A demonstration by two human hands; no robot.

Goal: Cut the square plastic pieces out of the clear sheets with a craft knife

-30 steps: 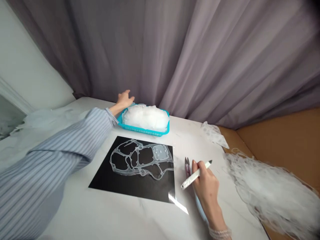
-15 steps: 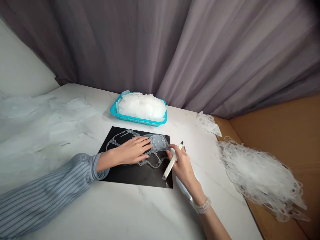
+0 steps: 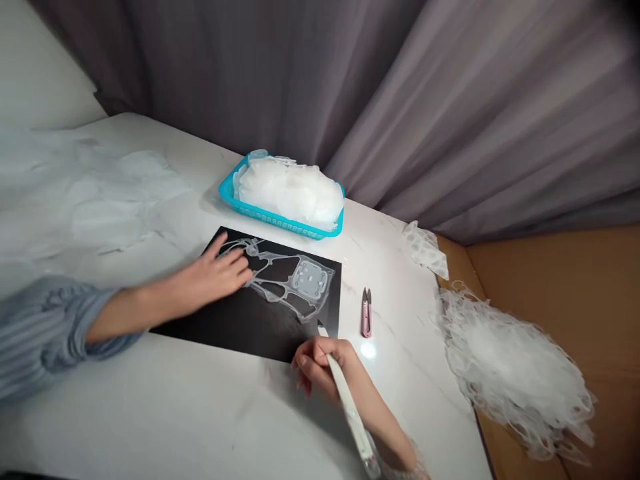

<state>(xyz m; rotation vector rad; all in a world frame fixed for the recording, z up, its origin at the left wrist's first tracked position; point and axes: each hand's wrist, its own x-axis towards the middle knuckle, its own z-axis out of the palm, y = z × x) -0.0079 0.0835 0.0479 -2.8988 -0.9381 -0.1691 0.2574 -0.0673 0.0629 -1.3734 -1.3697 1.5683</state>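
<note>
A thin translucent sheet with large cut-outs [image 3: 286, 288] lies on a black mat [image 3: 220, 327]. Toward its right end sits a square piece with small holes [image 3: 310, 279]. My left hand [image 3: 215, 275] is over the sheet's left end, fingers spread; whether the fingertips touch it I cannot tell. Below the sheet's right end, my right hand [image 3: 325, 363] grips a white craft knife [image 3: 353, 420], its dark tip pointing up toward the sheet. Right of the mat rest pink-handled thread snips [image 3: 367, 317].
Behind the mat stands a blue basket [image 3: 280, 219] heaped with whitish translucent pieces [image 3: 293, 192]. A pile of cut-out scraps [image 3: 515, 367] lies at the right, over cardboard [image 3: 555, 273]. Translucent sheets [image 3: 90, 193] cover the left of the table, and a small stack [image 3: 425, 248] sits back right.
My left hand has slid left off the sheet's middle. My right hand has drawn back toward me, its knife tip now facing the sheet. The snips have come into sight.
</note>
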